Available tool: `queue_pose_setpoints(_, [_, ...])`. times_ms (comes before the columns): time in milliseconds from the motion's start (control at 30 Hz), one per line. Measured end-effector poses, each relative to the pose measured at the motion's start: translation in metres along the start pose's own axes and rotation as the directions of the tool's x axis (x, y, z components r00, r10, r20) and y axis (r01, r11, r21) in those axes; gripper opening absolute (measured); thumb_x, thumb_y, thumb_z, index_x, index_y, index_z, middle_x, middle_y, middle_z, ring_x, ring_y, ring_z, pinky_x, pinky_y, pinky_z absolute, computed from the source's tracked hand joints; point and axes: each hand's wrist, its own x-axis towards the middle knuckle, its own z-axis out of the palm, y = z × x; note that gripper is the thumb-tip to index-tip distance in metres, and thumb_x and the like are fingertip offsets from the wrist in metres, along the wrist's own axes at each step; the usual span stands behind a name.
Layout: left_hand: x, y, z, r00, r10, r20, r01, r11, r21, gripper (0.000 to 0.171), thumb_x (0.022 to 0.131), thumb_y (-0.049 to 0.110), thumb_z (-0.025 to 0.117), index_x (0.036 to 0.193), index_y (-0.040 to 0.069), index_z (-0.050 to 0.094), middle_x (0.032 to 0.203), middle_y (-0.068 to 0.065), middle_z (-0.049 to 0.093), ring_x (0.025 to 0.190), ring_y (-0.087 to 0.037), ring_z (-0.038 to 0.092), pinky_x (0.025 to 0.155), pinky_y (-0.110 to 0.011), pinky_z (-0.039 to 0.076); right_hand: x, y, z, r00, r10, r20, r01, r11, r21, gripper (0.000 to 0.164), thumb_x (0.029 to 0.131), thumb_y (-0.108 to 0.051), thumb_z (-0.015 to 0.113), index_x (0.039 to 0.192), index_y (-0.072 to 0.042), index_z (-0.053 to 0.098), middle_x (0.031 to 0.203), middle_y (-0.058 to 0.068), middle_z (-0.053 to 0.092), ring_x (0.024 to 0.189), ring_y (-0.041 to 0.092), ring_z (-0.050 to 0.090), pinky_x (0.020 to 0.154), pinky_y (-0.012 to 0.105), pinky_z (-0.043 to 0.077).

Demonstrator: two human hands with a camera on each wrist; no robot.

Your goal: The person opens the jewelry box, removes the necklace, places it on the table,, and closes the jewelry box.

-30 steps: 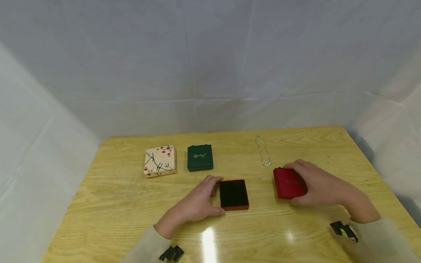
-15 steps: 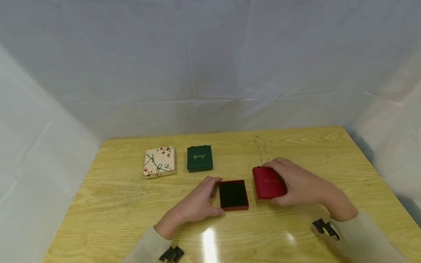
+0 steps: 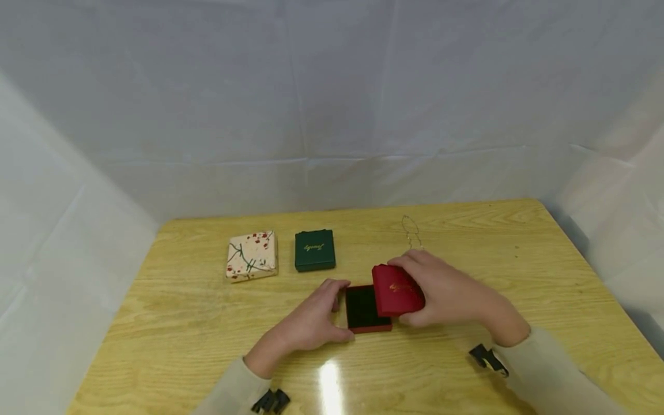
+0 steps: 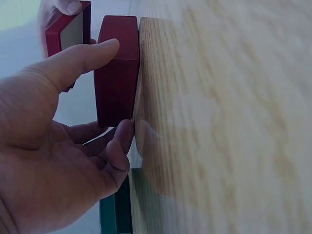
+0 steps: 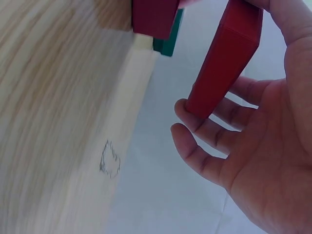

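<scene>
A square red jewelry box base (image 3: 360, 310) with a black lining rests on the table near the middle. My left hand (image 3: 306, 323) holds it from the left, thumb at its near edge and fingertips at its far edge. In the right hand (image 3: 446, 293) is the red box lid (image 3: 395, 291), gold lettering on its top, pinched between thumb and fingers. The lid hangs tilted over the right part of the base, overlapping it in the head view. In the right wrist view the lid (image 5: 226, 58) is apart from the base (image 5: 153, 17).
Behind the left hand stand a green jewelry box (image 3: 314, 249) with gold lettering and a cream box (image 3: 252, 256) with a red flower print. A thin silver necklace (image 5: 110, 161) lies on the table (image 3: 498, 242) beyond the right hand, partly hidden by it in the head view.
The right hand has carried the red lid leftward, from well right of the base to over its right part. Left hand and base have stayed put.
</scene>
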Motion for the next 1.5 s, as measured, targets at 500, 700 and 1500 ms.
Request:
queue_pose_setpoints(500, [0.000,0.000,0.000,1.000,-0.004,-0.006,0.004,1.000,0.001,0.094,0.072,0.033,0.084,0.146,0.011,0.032,0.114,0.002,0.048,0.098,-0.016,0.049,0.080,-0.028,0.045,0.021,-0.022,0.025,0.999,-0.022,0.024,0.025,0.991,-0.135,0.094,0.064,-0.064,0.074,0.138,-0.015,0.045,0.122,-0.007,0.048,0.104,0.009,0.043,0.084,0.029,0.046])
queue_pose_setpoints(700, [0.000,-0.001,-0.001,1.000,0.006,-0.011,-0.007,1.000,-0.029,0.097,0.071,0.031,0.085,0.148,0.012,0.029,0.121,0.004,0.046,0.100,-0.015,0.050,0.082,-0.027,0.046,0.026,-0.028,0.032,0.999,-0.030,0.027,0.034,0.988,-0.147,0.094,0.064,-0.065,0.074,0.138,-0.014,0.046,0.120,-0.006,0.049,0.101,0.009,0.043,0.083,0.030,0.045])
queue_pose_setpoints(1500, [-0.001,0.000,0.000,1.000,0.018,0.001,-0.018,0.999,-0.039,0.108,0.071,0.024,0.087,0.152,0.009,0.017,0.147,-0.006,0.034,0.114,-0.015,0.048,0.096,-0.031,0.043,0.031,-0.031,0.044,0.997,-0.023,0.074,0.034,0.987,-0.156,0.091,0.064,-0.064,0.074,0.136,-0.015,0.047,0.118,-0.006,0.049,0.103,0.012,0.043,0.085,0.038,0.046])
